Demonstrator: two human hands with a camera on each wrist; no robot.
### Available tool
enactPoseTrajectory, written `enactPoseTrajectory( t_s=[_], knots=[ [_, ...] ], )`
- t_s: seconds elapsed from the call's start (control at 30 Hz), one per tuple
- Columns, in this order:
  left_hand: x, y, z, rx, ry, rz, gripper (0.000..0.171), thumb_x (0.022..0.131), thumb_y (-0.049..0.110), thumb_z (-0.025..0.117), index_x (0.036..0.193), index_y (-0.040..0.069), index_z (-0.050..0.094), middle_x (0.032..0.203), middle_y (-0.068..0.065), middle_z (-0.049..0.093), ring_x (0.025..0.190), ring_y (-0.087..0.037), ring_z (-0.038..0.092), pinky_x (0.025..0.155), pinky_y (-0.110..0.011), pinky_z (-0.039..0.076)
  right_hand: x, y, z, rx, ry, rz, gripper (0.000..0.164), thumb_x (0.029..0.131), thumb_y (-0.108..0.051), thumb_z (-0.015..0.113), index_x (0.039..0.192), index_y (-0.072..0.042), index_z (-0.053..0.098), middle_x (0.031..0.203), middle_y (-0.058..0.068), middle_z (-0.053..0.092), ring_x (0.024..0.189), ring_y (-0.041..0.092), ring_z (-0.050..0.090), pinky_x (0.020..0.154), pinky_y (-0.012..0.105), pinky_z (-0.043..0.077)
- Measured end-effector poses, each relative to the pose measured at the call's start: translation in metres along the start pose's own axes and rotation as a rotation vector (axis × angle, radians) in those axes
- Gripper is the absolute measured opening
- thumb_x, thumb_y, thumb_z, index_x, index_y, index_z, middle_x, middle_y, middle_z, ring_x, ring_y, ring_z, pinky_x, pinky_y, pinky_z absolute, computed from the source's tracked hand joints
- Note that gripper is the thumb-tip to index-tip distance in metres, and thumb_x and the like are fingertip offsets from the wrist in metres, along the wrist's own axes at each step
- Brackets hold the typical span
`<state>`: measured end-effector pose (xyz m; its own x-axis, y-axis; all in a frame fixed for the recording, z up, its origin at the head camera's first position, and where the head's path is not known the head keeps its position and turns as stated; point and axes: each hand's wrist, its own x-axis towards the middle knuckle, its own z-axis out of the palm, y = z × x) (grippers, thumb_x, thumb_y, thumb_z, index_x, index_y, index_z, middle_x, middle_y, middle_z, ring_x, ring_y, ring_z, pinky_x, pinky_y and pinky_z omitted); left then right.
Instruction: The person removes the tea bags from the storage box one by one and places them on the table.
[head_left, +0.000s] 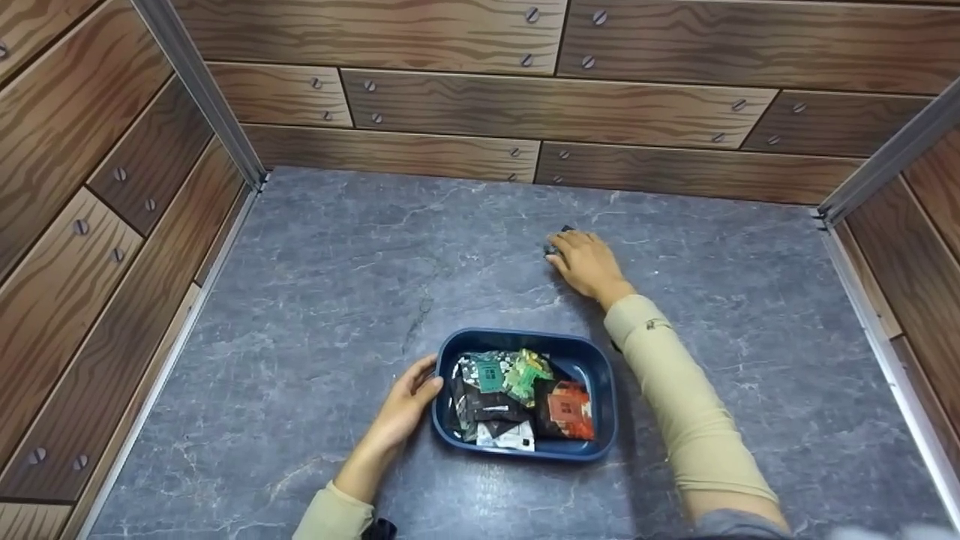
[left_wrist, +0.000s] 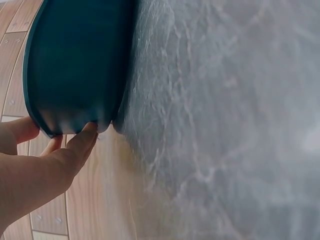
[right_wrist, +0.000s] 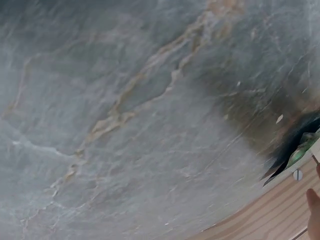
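A blue plastic tub (head_left: 525, 456) sits on the grey marbled tabletop, holding several small foil packets. My left hand (head_left: 409, 401) grips its left end, the thumb at the rim and the fingers against the outer wall; the left wrist view shows this hand (left_wrist: 55, 157) at the tub's end wall (left_wrist: 75, 65). Farther back, my right hand (head_left: 589, 262) pinches a small dark packet (head_left: 568, 228), mostly hidden under the fingers. Green shows on that packet (right_wrist: 302, 150) at the right edge of the right wrist view, beside my fingertips (right_wrist: 314, 200).
Inside the tub are a black-and-red packet (head_left: 568, 411), a green-and-yellow one (head_left: 527, 375), a teal-labelled one (head_left: 489, 375) and a white one (head_left: 510, 437). Wood-print panels (head_left: 450, 105) wall the table at the back and both sides, with metal corner posts (head_left: 206, 90).
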<state>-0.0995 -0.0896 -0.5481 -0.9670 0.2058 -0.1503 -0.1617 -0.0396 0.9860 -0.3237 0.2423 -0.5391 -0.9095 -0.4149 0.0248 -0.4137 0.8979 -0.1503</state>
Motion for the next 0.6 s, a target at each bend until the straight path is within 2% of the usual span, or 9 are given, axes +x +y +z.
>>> enactPoseTrajectory(
  t_s=[0.33,0.6],
  knots=[
    [0.000,0.001,0.000,-0.009,-0.001,0.012,0.048,0.101,0.002,0.049,0.143,-0.015,0.035,0.146,-0.034,0.039,0.137,-0.044,0.037,0.116,-0.047,0.030,0.000,-0.015,-0.022,0.004,0.065,-0.169,0.044,0.104,-0.030,0.050,0.141,-0.006,0.053,0.144,0.018,0.051,0.135,0.036,0.043,0.116,0.053,0.027],
    [-0.001,0.001,0.001,-0.016,-0.010,0.019,0.048,0.101,0.001,0.049,0.143,-0.017,0.033,0.146,-0.035,0.038,0.136,-0.047,0.037,0.115,-0.047,0.032,-0.016,-0.043,-0.041,0.015,0.104,-0.261,0.046,0.103,-0.032,0.053,0.141,-0.007,0.053,0.145,0.017,0.050,0.134,0.037,0.044,0.115,0.055,0.028]
  ],
)
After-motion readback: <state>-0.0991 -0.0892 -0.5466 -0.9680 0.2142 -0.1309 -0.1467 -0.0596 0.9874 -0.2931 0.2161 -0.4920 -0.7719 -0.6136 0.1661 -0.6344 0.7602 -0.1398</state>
